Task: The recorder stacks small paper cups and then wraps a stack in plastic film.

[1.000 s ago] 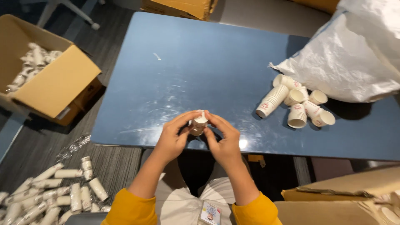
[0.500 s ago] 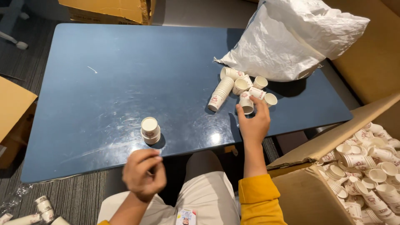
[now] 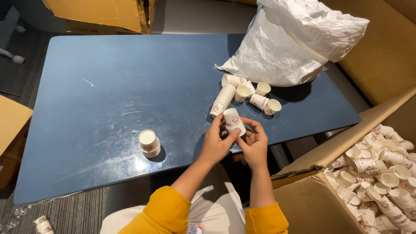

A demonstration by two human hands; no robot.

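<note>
Both my hands meet over the near edge of the blue table [image 3: 108, 86]. My left hand [image 3: 215, 144] and my right hand [image 3: 253, 143] together grip a short stack of white paper cups [image 3: 233, 121], held tilted with its base upward. A second short stack of upside-down cups [image 3: 149, 143] stands on the table to the left of my hands. Just beyond my hands lie a long stack of cups [image 3: 222, 100] on its side and several loose cups [image 3: 260, 98].
A white crumpled sack [image 3: 294, 39] lies at the table's far right, its mouth toward the loose cups. An open cardboard box [image 3: 329, 151] full of cups stands at my right. Another cardboard box [image 3: 95, 15] sits behind the table, one more [image 3: 11, 125] at the left.
The stack I held a second ago now stands on the table. My right hand reached to the cup pile and came back; both hands now hold another short stack.
</note>
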